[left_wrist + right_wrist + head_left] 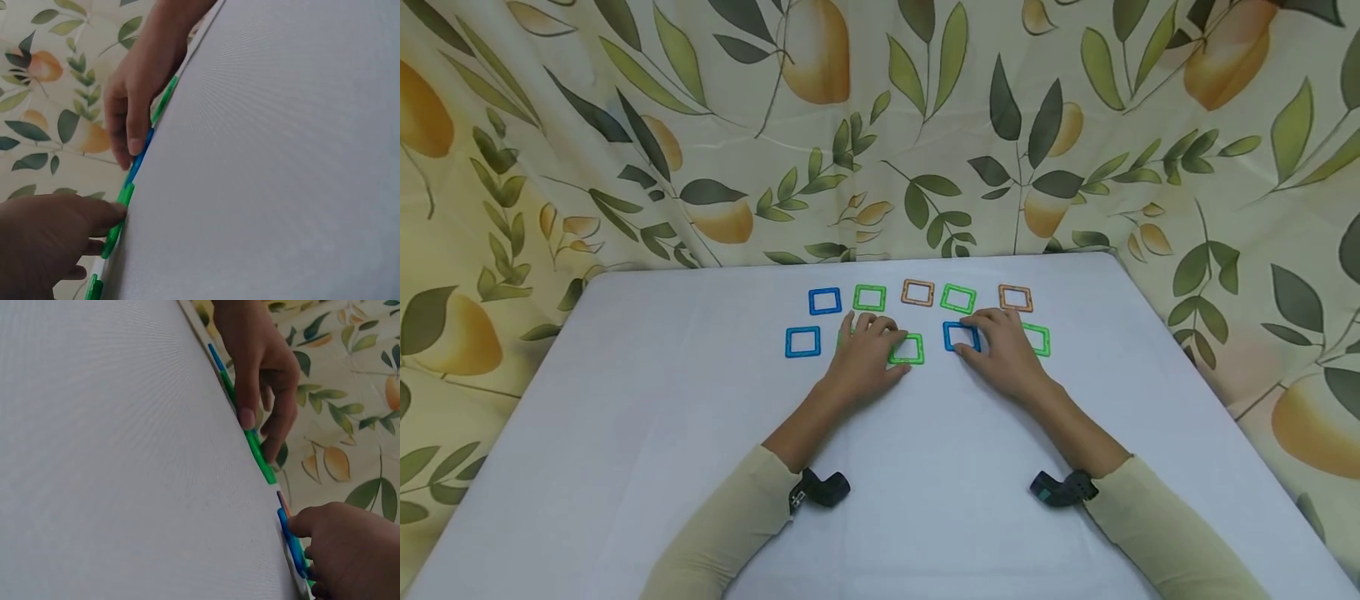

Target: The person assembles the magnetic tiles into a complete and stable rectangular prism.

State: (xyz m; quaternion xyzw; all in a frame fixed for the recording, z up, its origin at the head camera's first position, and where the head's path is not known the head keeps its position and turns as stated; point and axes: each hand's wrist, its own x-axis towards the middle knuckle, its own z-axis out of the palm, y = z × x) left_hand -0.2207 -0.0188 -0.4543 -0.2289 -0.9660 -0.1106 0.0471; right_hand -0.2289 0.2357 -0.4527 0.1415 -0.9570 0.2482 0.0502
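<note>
In the head view my left hand grips a green square plastic frame, thumb at its near edge and index finger at its far edge. The left wrist view shows this green frame edge-on between thumb and fingers. To the right, my right hand pinches a blue square frame the same way; the right wrist view has the blue frame under the thumb. A small gap separates the two held frames. Another green frame is mostly hidden behind the left hand, and a green frame lies partly behind the right.
A back row holds a blue frame, a green frame, an orange frame, another green frame and another orange frame. Front left lies a blue frame. A leaf-patterned curtain hangs behind the white table.
</note>
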